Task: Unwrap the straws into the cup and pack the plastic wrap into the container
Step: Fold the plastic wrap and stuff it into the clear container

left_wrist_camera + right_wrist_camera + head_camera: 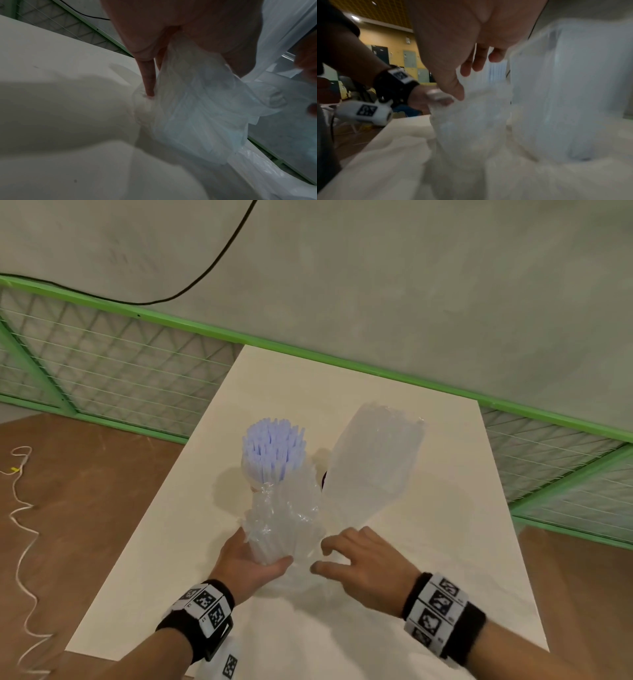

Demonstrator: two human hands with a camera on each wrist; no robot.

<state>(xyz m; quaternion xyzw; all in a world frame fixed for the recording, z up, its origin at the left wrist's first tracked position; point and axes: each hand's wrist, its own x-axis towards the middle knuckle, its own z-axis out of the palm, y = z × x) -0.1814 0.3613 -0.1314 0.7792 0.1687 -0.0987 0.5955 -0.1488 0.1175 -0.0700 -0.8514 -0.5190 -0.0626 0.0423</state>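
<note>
Left hand (251, 565) wrapped around the near end of a straw bundle (284, 529), thumb across the front, fingers curled behind, crinkled plastic wrap (274, 505) bunched just beyond the grip. Right hand (363, 563) just beside it, apart from the bundle, fingers loosely bent and holding nothing, thumb pointing toward the left hand. Beyond the left hand, bare straws (274, 450) fanned out past the wrap's open end. Beyond the right hand, a second sleeve (371, 463) of clear plastic, leaning away. Cup hidden behind the bundle; cannot tell its exact place. All above a pale table (428, 542). Green mesh fence (113, 364) farther off, white cord (22, 529) on the floor to the left.
</note>
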